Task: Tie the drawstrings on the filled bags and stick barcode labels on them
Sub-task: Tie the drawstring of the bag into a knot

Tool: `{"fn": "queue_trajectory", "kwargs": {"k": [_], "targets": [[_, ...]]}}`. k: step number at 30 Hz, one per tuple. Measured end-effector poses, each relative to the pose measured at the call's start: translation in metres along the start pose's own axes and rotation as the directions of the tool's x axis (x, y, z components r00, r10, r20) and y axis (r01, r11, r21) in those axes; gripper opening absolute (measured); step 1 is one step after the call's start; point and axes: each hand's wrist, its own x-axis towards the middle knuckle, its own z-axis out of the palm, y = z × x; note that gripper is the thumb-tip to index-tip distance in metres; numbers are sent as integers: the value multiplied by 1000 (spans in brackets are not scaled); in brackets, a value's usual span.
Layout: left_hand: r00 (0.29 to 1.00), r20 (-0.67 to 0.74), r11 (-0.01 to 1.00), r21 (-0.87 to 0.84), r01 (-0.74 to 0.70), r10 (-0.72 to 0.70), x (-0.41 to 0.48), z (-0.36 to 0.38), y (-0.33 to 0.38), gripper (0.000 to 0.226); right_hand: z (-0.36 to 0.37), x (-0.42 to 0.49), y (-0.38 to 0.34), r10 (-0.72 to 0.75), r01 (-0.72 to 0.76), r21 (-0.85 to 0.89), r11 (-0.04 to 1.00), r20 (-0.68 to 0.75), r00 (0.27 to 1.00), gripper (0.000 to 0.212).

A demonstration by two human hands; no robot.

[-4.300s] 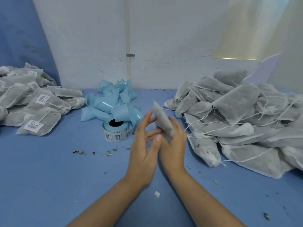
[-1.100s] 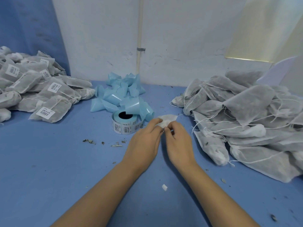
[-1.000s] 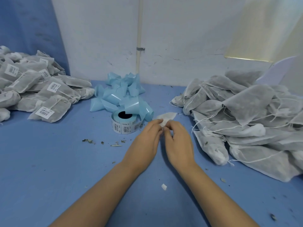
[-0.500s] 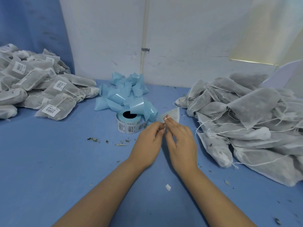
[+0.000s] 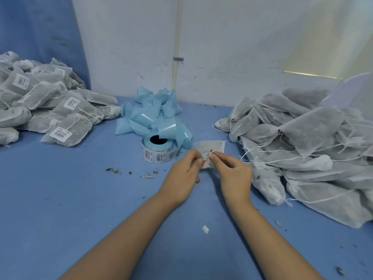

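Bag [image 5: 214, 146] beside label roll [image 5: 157, 157], drawstring [image 5: 211, 152] pinched by left hand [image 5: 181, 176] and right hand [image 5: 234, 174].

Quick count: one label roll [image 5: 158, 150], one bag [image 5: 212, 147] between two hands, left hand [image 5: 181, 174] and right hand [image 5: 235, 176]. One heap of blue backing paper [image 5: 153, 114], one white scrap [image 5: 205, 229]. Two bag piles, the labelled pile [image 5: 40, 102] and the unlabelled pile [image 5: 302, 142], each with way too many bags to count.

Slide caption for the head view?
Left hand and right hand pinch the drawstring of a filled bag by the label roll; labelled bags piled left, unlabelled bags right.
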Motion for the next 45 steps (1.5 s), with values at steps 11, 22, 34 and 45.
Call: {"fn": "queue_trajectory", "kwargs": {"k": [11,22,34,45], "targets": [[974,-223,998,-53,-40,27,2,-2,-1,14,9,-9,-4,-158,211,-319,924,183,970,9],[996,-54,818,-574,24,-68,4,-2,1,16,17,-13,-3,2,6,-111,994,72,997,18],[996,-94,925,-378,-49,14,8,-4,-4,16,8,-5,-12,247,-353,297,887,341,907,6],[997,-83,944,-330,-29,1,9,-5,-7,15,6,0,-10,271,-412,365,835,379,885,9]]}}
